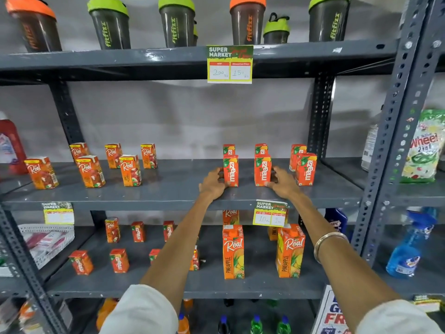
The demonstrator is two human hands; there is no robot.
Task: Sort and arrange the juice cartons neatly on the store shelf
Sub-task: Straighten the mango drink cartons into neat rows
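On the middle shelf point(168, 194) stand small orange juice cartons. Several Real cartons point(90, 171) are in two loose rows at the left; Maaza cartons are in pairs at the right. My left hand point(213, 183) touches the left side of a front Maaza carton point(231, 170). My right hand point(283, 182) grips the lower right side of the neighbouring front Maaza carton point(263, 169). A further Maaza pair point(305, 168) stands at the far right. On the lower shelf are small Maaza cartons point(119, 260) and two tall Real pineapple cartons point(233, 253).
Shaker bottles point(177, 21) line the top shelf. Price tags point(230, 65) hang from the shelf edges. A grey upright post point(395, 131) bounds the right side, with a detergent bag point(422, 147) and a blue spray bottle point(409, 247) beyond. A red bottle point(10, 145) stands far left.
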